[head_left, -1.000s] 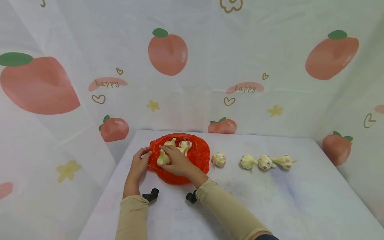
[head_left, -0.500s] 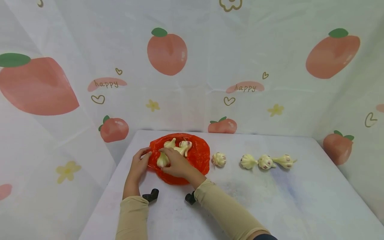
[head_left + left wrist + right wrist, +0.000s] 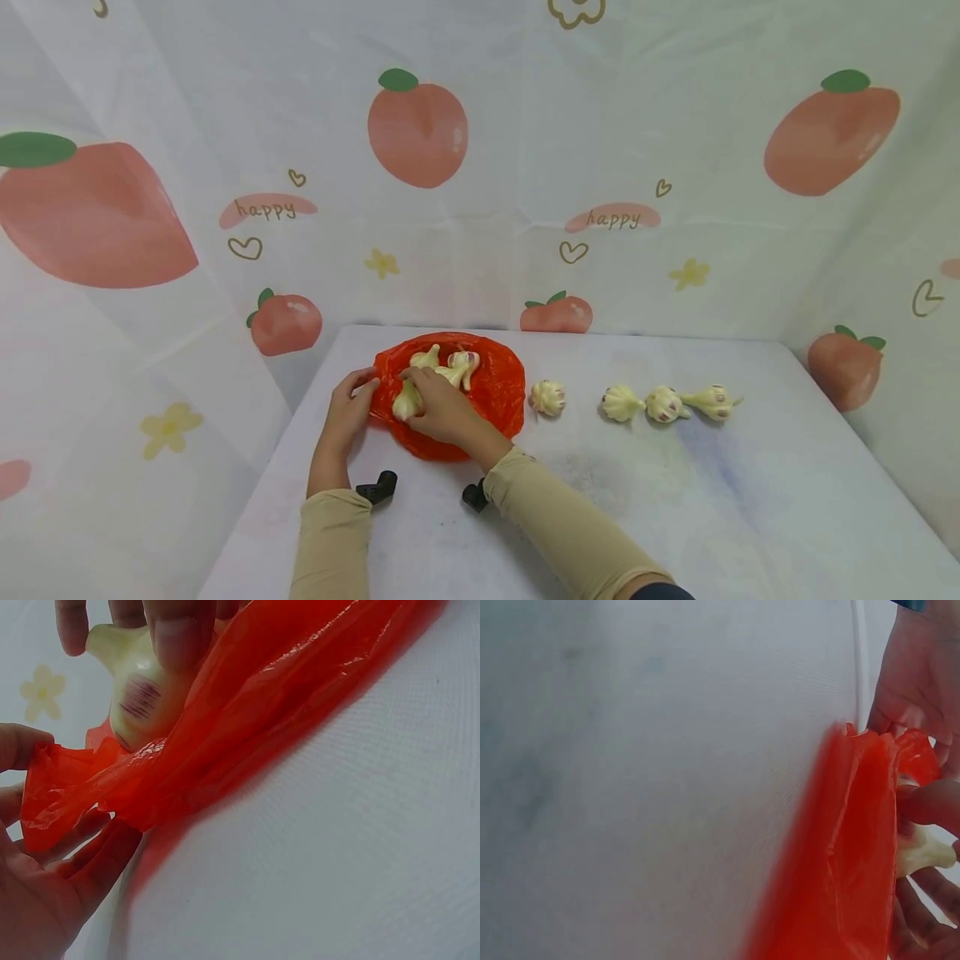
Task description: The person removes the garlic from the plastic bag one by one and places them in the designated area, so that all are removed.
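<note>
An opened red plastic bag [image 3: 504, 385] lies at the back left of the table, with a few garlic bulbs [image 3: 425, 359] inside. My left hand [image 3: 351, 412] pinches the bag's left edge; in the left wrist view its thumb and fingers [image 3: 105, 859] lie on either side of the red film. Over the bag's opening, my right hand [image 3: 448, 412] holds one garlic bulb [image 3: 407, 402] near the left rim. That bulb [image 3: 146, 694] shows purple streaks and a pale stem in the left wrist view. Part of it is hidden by the right fingers and the bag.
A single garlic bulb [image 3: 548, 398] rests just right of the bag. Farther right, three bulbs [image 3: 663, 406] lie in a row. Two dark wrist-camera pieces [image 3: 377, 488] show by the forearms. A patterned white curtain [image 3: 495, 167] hangs behind the table.
My right hand has shifted slightly, its fingers drawing a little to the right around the bulb near the bag's left rim. The left hand keeps its place on the edge.
</note>
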A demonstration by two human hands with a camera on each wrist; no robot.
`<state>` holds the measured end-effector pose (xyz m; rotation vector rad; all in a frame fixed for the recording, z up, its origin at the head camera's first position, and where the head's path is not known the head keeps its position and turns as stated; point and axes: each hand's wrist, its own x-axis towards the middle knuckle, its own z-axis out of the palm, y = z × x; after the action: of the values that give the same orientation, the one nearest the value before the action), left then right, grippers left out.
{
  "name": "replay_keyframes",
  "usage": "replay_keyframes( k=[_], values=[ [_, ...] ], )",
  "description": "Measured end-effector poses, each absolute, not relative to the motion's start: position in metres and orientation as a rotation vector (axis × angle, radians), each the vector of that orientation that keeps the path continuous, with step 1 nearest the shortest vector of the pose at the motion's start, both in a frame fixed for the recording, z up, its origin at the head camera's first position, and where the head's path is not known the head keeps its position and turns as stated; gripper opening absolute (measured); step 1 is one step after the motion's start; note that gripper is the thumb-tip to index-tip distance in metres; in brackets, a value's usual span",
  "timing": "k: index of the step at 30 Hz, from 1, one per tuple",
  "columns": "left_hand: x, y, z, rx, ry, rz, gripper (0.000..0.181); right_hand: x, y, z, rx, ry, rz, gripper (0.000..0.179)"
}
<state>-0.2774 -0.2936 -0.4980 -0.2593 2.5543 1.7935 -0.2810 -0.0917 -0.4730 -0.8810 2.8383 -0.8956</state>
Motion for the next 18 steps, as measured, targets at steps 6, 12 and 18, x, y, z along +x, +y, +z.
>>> replay_keyframes(
  k=[6,12,18],
  values=[
    [-0.279,-0.294,-0.498,-0.249,2.554,1.809,0.047,-0.283,-0.091,-0.474,-0.932,2.855,-0.911,0.065],
    [-0.279,-0.295,-0.499,-0.244,2.547,1.815,0.047,-0.284,-0.086,-0.472,-0.956,2.829,-0.984,0.066],
    [-0.279,-0.295,-0.5,-0.261,2.545,1.808,0.047,-0.279,-0.076,-0.462,-0.977,2.804,-1.081,0.066]
  ],
)
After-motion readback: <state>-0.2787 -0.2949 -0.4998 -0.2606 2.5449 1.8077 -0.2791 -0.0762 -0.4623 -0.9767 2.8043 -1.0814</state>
